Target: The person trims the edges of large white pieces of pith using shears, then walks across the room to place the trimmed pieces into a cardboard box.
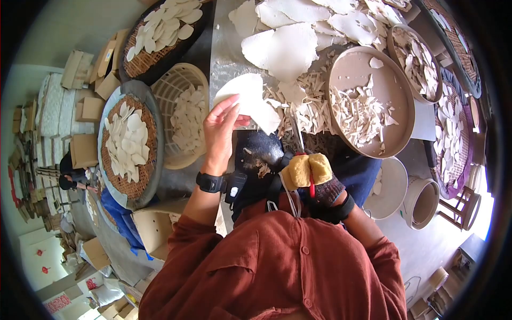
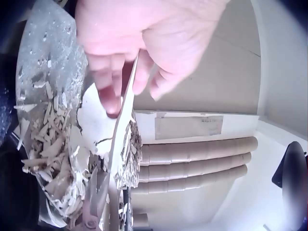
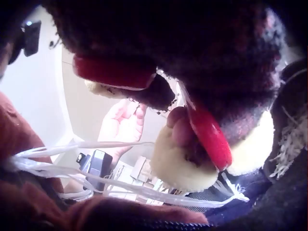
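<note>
The pale sheet [image 1: 250,101] is up in my left hand [image 1: 221,125], over the near edge of the worktop [image 1: 226,53], beside a heap of cut scraps [image 1: 312,109]. I judge it light, thin and fairly stiff, dry enough to grip without slipping, but likely to crack if bent hard. I'd take it flat near an edge, thumb on one face and fingers on the other, leaving the far rim free.

My left hand does just that: thumb and fingers nearly together, only the sheet's thickness between them. My right hand [image 1: 326,192], in a dark knitted glove, is curled around the red-handled shears [image 3: 209,137], by the yellow padding [image 1: 320,168]. I can't tell whether the blades touch the sheet.
</note>
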A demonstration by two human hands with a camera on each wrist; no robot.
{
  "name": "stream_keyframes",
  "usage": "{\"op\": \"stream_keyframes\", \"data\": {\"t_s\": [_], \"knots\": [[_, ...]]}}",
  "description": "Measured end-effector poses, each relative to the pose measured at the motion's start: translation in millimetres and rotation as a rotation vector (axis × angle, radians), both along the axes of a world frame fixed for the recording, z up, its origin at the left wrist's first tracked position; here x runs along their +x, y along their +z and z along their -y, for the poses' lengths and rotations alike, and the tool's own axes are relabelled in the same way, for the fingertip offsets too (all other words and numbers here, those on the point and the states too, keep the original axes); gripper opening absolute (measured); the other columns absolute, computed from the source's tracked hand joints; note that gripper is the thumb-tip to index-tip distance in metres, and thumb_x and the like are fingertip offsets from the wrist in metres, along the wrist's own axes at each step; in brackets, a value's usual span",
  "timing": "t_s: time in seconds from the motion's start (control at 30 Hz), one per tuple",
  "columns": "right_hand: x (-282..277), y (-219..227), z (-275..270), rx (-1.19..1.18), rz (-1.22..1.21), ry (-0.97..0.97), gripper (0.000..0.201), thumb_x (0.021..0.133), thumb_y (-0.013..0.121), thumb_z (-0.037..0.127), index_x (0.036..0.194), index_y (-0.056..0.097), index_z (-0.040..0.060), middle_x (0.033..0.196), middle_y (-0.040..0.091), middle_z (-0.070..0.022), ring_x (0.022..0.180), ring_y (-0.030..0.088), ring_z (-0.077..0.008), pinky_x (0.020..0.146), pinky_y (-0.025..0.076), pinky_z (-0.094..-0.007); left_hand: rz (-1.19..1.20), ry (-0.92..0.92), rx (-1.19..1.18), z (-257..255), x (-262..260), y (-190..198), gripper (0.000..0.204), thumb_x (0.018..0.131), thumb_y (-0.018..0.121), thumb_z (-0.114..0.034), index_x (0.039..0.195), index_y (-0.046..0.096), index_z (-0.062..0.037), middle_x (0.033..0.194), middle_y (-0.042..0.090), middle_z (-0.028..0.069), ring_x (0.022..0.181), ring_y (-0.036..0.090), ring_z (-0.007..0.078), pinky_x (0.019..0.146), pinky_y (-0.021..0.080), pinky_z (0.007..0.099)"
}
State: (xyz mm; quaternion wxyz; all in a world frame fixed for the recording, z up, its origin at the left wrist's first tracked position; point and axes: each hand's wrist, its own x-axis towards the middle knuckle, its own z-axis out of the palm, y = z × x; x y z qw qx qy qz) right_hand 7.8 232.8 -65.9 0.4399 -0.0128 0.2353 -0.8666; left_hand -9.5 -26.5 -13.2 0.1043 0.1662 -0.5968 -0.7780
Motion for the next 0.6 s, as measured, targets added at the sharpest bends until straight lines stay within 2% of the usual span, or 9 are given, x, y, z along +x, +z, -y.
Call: {"op": "stream_keyframes", "data": {"t_s": [0.1, 0.13, 0.17, 0.23, 0.27, 0.33, 0.47, 0.53, 0.6], "knots": [[7, -7, 0, 0.235, -0.295, 0.031, 0.019, 0.090, 0.051, 0.010, 0.106, 0.055, -0.0006, 0.103, 0.061, -0.0098, 0.097, 0.059, -0.0183, 0.085, 0.048, -0.0303, -0.124, 0.117, 0.019, -14, -1, 3, 0.053, 0.086, 0.057, -0.002, 0.135, 0.035, -0.0081, 0.098, 0.062, 0.0102, 0.072, 0.064, 0.0163, 0.064, 0.055, 0.0281], [6, 1, 2, 0.129, -0.177, 0.045, 0.020, 0.090, 0.051, 0.009, 0.108, 0.054, 0.0000, 0.105, 0.060, -0.0094, 0.098, 0.059, -0.0178, 0.085, 0.047, -0.0296, -0.102, 0.140, 0.032, -17, -1, 5, 0.066, 0.085, 0.057, -0.001, 0.140, 0.023, -0.0131, 0.096, 0.061, 0.0103, 0.072, 0.064, 0.0166, 0.064, 0.056, 0.0289], [6, 5, 2, 0.023, -0.056, 0.058, 0.021, 0.091, 0.051, 0.009, 0.110, 0.052, 0.0007, 0.106, 0.059, -0.0091, 0.100, 0.058, -0.0172, 0.086, 0.047, -0.0290, -0.089, 0.139, 0.042, -19, -1, 2, 0.066, 0.085, 0.057, 0.000, 0.139, 0.022, -0.0111, 0.096, 0.061, 0.0116, 0.071, 0.064, 0.0172, 0.063, 0.056, 0.0290], [6, -9, 2, 0.200, -0.316, 0.111, 0.026, 0.091, 0.051, 0.006, 0.116, 0.047, 0.0026, 0.112, 0.056, -0.0090, 0.103, 0.056, -0.0170, 0.090, 0.046, -0.0295, -0.070, 0.138, 0.059, -20, -4, -2, 0.066, 0.084, 0.057, 0.002, 0.138, 0.021, -0.0072, 0.098, 0.060, 0.0142, 0.068, 0.064, 0.0184, 0.061, 0.056, 0.0293], [7, -14, 4, 0.233, -0.372, 0.113, 0.027, 0.091, 0.050, 0.005, 0.117, 0.047, 0.0027, 0.112, 0.056, -0.0092, 0.104, 0.056, -0.0173, 0.091, 0.045, -0.0301, -0.072, 0.110, 0.054, -22, -3, -3, 0.065, 0.084, 0.057, 0.003, 0.138, 0.022, -0.0069, 0.098, 0.060, 0.0144, 0.068, 0.064, 0.0183, 0.061, 0.056, 0.0289], [5, -19, 4, 0.122, -0.274, 0.109, 0.028, 0.091, 0.050, 0.005, 0.118, 0.045, 0.0029, 0.112, 0.055, -0.0096, 0.104, 0.055, -0.0179, 0.093, 0.045, -0.0313, -0.077, 0.056, 0.042, -25, -4, 1, 0.063, 0.084, 0.057, 0.003, 0.137, 0.023, -0.0065, 0.098, 0.060, 0.0149, 0.068, 0.064, 0.0182, 0.061, 0.056, 0.0282], [0, -21, 10, -0.291, 0.319, 0.087, 0.029, 0.091, 0.051, 0.006, 0.119, 0.044, 0.0030, 0.113, 0.055, -0.0101, 0.104, 0.056, -0.0192, 0.093, 0.045, -0.0325, -0.054, 0.001, 0.026, -26, -6, 7, 0.059, 0.084, 0.056, 0.002, 0.135, 0.026, -0.0055, 0.098, 0.060, 0.0138, 0.068, 0.063, 0.0173, 0.061, 0.056, 0.0276], [-2, -16, 13, -0.329, 0.397, 0.066, 0.028, 0.091, 0.051, 0.007, 0.118, 0.045, 0.0029, 0.112, 0.055, -0.0101, 0.104, 0.056, -0.0196, 0.093, 0.046, -0.0324, -0.034, -0.038, 0.007, -25, -9, 9, 0.056, 0.086, 0.055, 0.000, 0.135, 0.028, -0.0055, 0.099, 0.060, 0.0126, 0.069, 0.063, 0.0164, 0.061, 0.056, 0.0280], [-1, -7, 13, -0.279, 0.279, 0.035, 0.025, 0.091, 0.051, 0.007, 0.115, 0.048, 0.0027, 0.110, 0.057, -0.0099, 0.103, 0.057, -0.0197, 0.091, 0.047, -0.0321, -0.024, -0.048, 0.019, -25, -11, 15, 0.056, 0.084, 0.055, 0.003, 0.133, 0.028, -0.0045, 0.098, 0.060, 0.0132, 0.067, 0.063, 0.0165, 0.060, 0.056, 0.0269]]}}
